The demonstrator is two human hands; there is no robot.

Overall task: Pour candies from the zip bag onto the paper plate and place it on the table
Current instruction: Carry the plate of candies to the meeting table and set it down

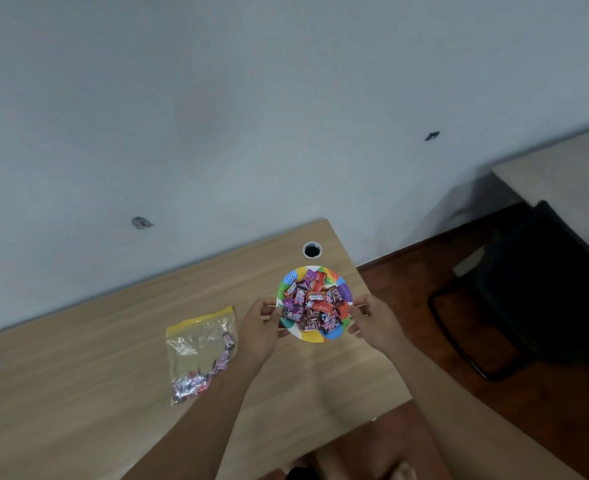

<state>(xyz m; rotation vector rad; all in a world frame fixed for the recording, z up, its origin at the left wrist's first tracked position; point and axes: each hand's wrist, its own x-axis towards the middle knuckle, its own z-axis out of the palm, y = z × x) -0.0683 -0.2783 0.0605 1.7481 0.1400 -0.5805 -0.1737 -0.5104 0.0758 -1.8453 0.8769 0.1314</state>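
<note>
Here, seen from above, a person holds a round paper plate with a rim of bright multicoloured patches (312, 337) over the right end of a light wooden table (78, 393). The left hand (260, 329) grips the plate's left edge and the right hand (376, 320) grips its right edge, each with fingers curled and pinching the rim, thumbs on top. Whether the plate rests on the table or sits just above it cannot be told. A heap of small wrapped candies in red, purple and brown wrappers (312, 303) fills the middle of the plate. To the left of the plate, just beside the left forearm, a clear plastic zip bag with a yellow seal strip (199, 351) lies flat on the table, with a few candies left in its lower part. A round cable hole (312, 250) sits in the tabletop just beyond the plate, near the pale grey wall (251, 116)
</note>
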